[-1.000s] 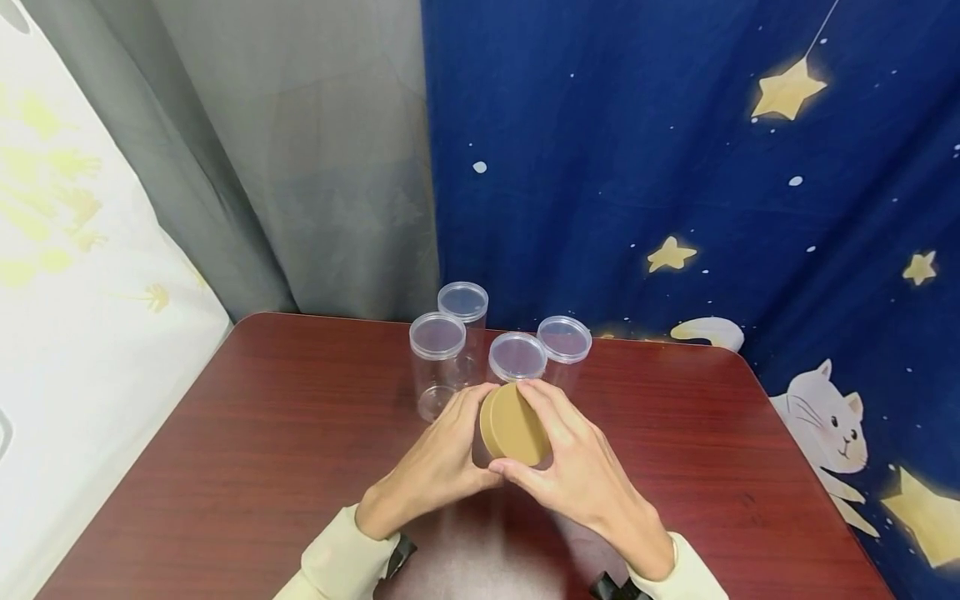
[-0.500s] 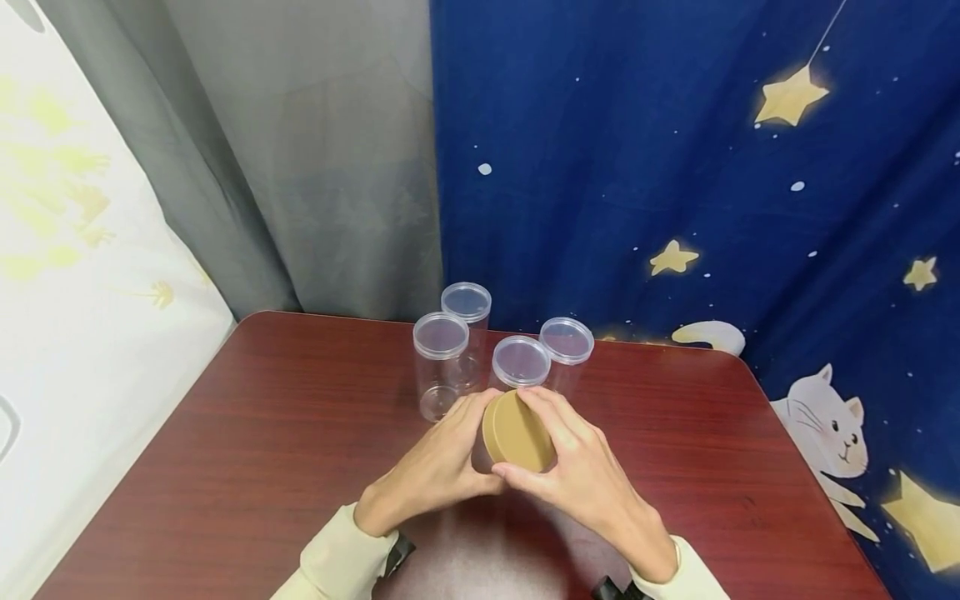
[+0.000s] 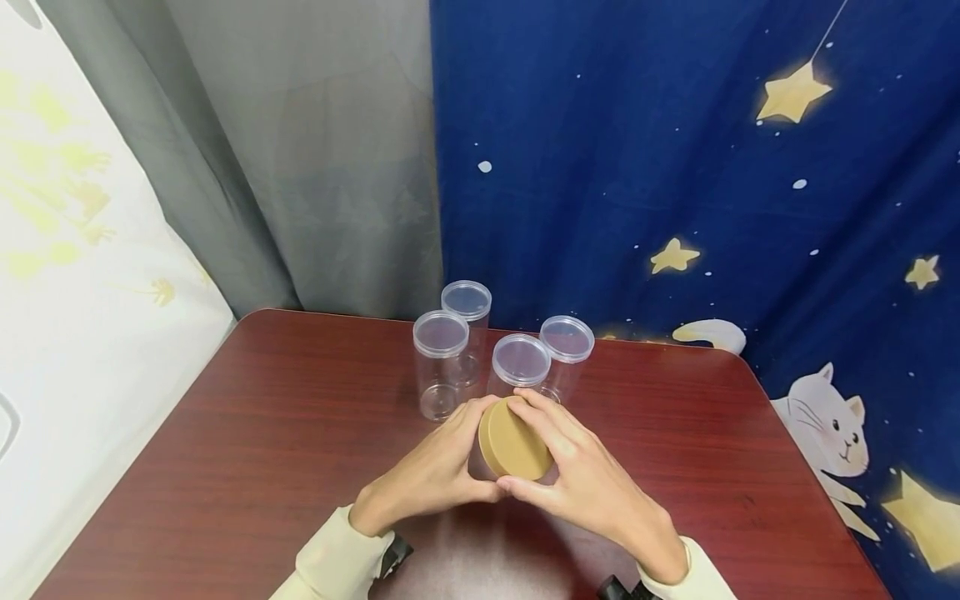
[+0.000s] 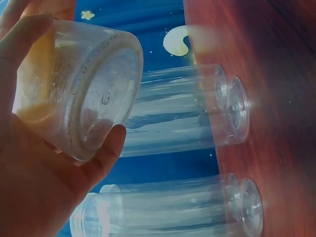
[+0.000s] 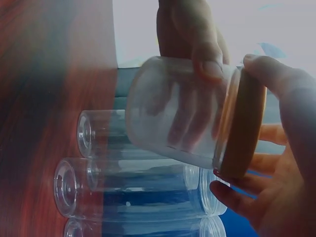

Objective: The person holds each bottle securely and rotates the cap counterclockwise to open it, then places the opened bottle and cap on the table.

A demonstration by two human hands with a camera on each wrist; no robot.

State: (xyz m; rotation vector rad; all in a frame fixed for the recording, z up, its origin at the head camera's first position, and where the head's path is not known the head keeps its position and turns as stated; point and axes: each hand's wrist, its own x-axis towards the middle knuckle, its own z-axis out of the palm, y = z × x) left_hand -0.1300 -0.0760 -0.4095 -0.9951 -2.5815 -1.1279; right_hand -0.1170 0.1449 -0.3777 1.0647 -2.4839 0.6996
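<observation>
A clear plastic jar (image 5: 168,113) with a tan screw lid (image 3: 519,440) is held tilted above the table. My left hand (image 3: 431,471) wraps its fingers and thumb round the jar's body; the left wrist view shows the jar's round bottom (image 4: 106,98). My right hand (image 3: 592,479) grips the lid by its rim, with the thumb on the near side and fingers on the far side. In the right wrist view the lid (image 5: 243,123) sits on the jar's mouth. Nothing is visible inside the jar apart from the tan tint near the lid.
Several taller clear jars with transparent lids stand upright just beyond my hands, among them a left one (image 3: 440,371), a back one (image 3: 467,302), a middle one (image 3: 521,360) and a right one (image 3: 567,342). The reddish-brown table (image 3: 300,417) meets curtains (image 3: 525,167) behind.
Both hands and the jar have come slightly lower and nearer to me. My right hand's fingers have shifted a little round the lid. The standing jars have stayed in place.
</observation>
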